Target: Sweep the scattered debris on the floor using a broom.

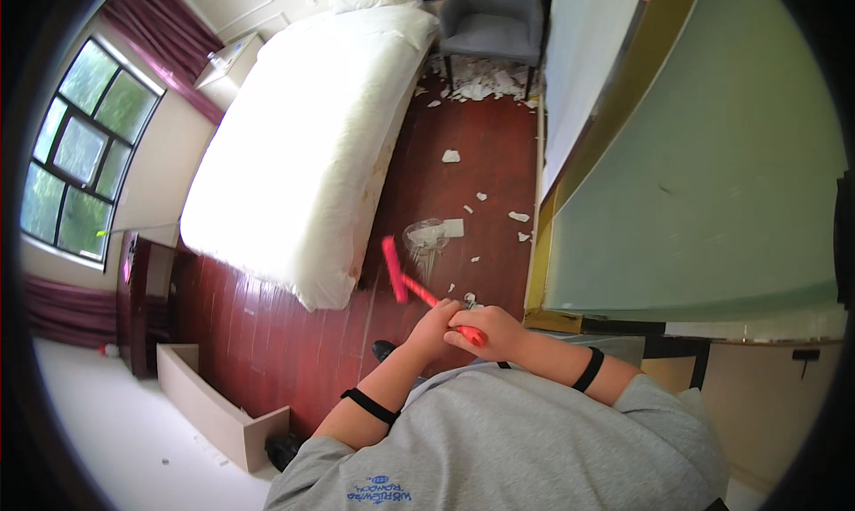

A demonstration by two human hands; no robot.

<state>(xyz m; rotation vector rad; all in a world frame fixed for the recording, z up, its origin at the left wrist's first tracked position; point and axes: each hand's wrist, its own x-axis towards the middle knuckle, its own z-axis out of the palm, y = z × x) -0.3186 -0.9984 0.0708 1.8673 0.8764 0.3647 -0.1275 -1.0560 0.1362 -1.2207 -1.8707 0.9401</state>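
Note:
Both of my hands grip the red handle of a T-shaped tool point(419, 289) in front of my body. Its long pinkish-red head is blurred, so I cannot tell the exact kind of tool. My left hand point(435, 321) is on the handle towards the head, and my right hand point(495, 331) overlaps it nearer the butt end, which sticks out below. The head is raised above the dark red wood floor point(427, 184), left of a clear, crumpled-looking patch point(427, 235) and a flat white piece point(453, 228).
A bed with white covers point(300, 137) stands to the left. On the right is a frosted glass panel point(695, 177) with a gold frame point(542, 257). Broken white rubble point(481, 84) lies under a grey armchair point(494, 30). A low beige board unit point(207, 401) sits at lower left.

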